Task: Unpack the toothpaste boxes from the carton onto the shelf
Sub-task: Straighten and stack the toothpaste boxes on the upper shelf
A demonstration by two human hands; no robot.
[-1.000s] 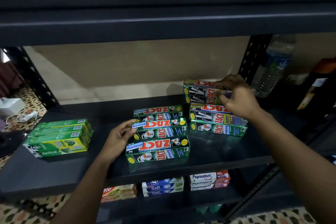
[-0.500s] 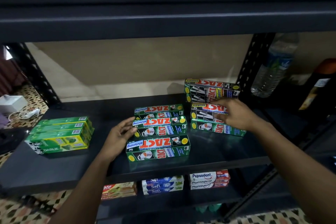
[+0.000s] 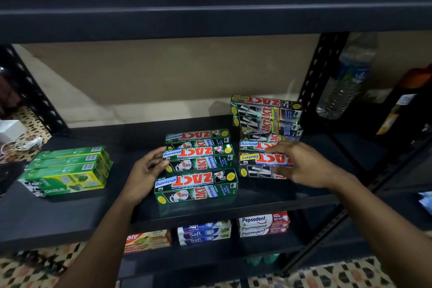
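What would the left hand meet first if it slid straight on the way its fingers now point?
The left hand points right, toward the middle ZACT Whitening box. Its fingertips look at or nearly against that box's left end, so it would probably meet that first; actual contact is unclear.

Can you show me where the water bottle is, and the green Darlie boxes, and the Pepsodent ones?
water bottle [image 3: 346,82]: head view, on the clear plastic body, right of the shelf post.
Darlie boxes [image 3: 70,170]: head view, on the top face of the front box, left on the shelf.
Pepsodent boxes [image 3: 263,223]: head view, on the front face, lower shelf.
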